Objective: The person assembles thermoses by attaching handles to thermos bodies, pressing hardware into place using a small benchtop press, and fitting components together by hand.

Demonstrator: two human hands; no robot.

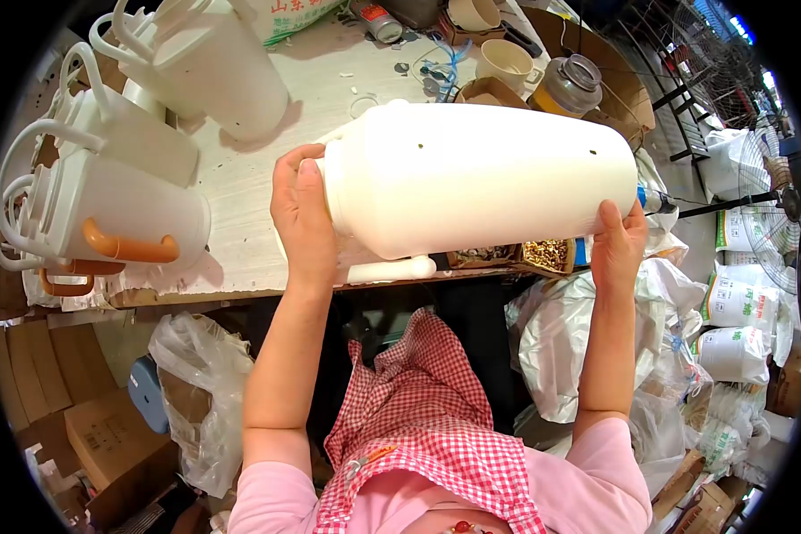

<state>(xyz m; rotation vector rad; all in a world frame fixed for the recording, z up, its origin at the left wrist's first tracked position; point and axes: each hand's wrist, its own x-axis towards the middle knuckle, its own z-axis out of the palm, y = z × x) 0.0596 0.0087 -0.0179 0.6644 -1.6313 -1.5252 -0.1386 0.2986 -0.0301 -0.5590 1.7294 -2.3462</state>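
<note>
A large white plastic jug body lies on its side in the air over the front of the workbench, held between both hands. Two small dark holes show in its upper side. My left hand grips the collar end, thumb on top. At the wider right end, my right hand clasps the edge with its thumb on the near side. Below the body a white rod-like part, perhaps its handle, sticks out; how it joins is hidden.
On the bench's left stand several white jugs, one with an orange handle. Behind are a cup, a lidded jar and blue string. A box of gold-coloured small parts sits at the front edge. A fan stands right.
</note>
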